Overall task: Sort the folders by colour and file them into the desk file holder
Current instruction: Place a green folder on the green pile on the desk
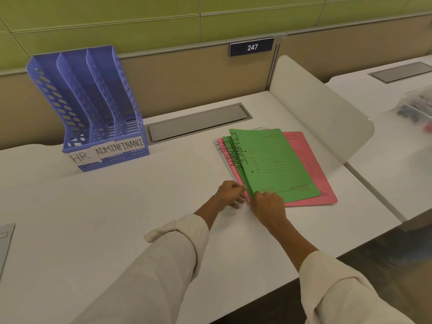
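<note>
A stack of folders lies on the white desk, right of centre. On top is a green folder (275,162) marked FINANCE, with a second green one just under it and pink folders (308,183) below. My right hand (268,204) pinches the near left corner of the top green folder. Beside it, my left hand (230,194) touches the stack's left edge with fingers curled. The blue three-slot file holder (93,108) stands at the back left, empty, labelled HR, ADMIN, FINANCE.
A grey cable hatch (198,123) is set into the desk behind the stack. A white curved divider (322,108) borders the desk on the right. A clear bag of small items (416,108) lies on the neighbouring desk.
</note>
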